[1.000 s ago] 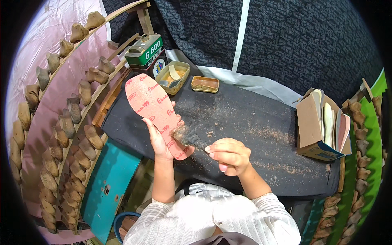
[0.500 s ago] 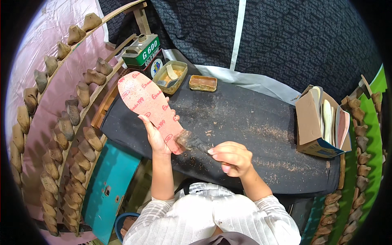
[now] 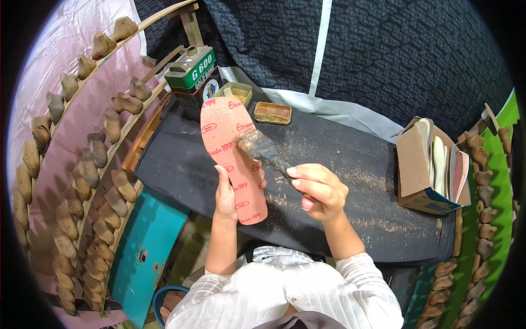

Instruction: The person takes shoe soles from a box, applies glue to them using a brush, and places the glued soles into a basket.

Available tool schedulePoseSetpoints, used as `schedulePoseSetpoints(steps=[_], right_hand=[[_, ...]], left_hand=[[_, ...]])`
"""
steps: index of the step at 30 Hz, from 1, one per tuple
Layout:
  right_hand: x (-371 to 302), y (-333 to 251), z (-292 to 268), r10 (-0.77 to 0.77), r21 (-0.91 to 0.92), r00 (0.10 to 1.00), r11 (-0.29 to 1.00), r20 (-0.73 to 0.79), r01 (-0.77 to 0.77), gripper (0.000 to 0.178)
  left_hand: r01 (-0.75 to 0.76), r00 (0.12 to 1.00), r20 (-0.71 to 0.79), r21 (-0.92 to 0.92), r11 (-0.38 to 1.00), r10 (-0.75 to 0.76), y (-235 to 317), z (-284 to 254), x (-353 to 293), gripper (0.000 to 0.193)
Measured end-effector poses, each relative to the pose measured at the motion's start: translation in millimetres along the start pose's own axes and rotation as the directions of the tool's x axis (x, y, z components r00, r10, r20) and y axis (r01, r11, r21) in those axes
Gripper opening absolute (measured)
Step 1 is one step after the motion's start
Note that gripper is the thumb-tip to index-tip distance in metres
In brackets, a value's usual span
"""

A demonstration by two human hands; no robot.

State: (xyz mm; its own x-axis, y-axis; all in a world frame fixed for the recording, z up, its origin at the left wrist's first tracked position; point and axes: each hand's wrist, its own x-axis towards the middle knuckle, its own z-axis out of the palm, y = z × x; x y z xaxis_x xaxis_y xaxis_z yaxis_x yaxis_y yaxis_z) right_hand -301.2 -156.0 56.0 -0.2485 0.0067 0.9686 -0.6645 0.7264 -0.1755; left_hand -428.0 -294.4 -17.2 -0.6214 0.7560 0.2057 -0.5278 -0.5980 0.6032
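My left hand (image 3: 226,196) grips a pink, sole-shaped insole board (image 3: 233,170) with red print, thumb on its near face and fingertips showing at its right edge. The board stands tilted up over the table, its wide end away from me. In my right hand (image 3: 320,192) is a dark, worn brush (image 3: 264,150), pinched by its handle between thumb and fingers. Its frayed brown bristles lie against the upper right part of the board's face, or just over it; exact contact cannot be made out. Small wet-looking specks dot the wide end.
A dark cloth-covered table (image 3: 350,164) carries brown crumbs. Behind the board stand a green-and-black metal can (image 3: 192,71), a tub (image 3: 241,90) and a shallow brown dish (image 3: 273,113). A cardboard box of sole pieces (image 3: 433,164) sits at right. Racks of wooden shoe lasts (image 3: 87,167) flank both sides.
The brush has moved up from the board's narrow near end to its wider upper part. My left hand has shifted right and turned the board more upright.
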Motion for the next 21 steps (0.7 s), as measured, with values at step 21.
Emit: schedulePoseSetpoints(steps=[21], right_hand=[[-29,6,-9,0.210,0.239,0.966,0.940,0.151,-0.242,0.013]], left_hand=[[-0.092,0.961,-0.259,0.016,0.996,0.093,21,-25,8,0.066]])
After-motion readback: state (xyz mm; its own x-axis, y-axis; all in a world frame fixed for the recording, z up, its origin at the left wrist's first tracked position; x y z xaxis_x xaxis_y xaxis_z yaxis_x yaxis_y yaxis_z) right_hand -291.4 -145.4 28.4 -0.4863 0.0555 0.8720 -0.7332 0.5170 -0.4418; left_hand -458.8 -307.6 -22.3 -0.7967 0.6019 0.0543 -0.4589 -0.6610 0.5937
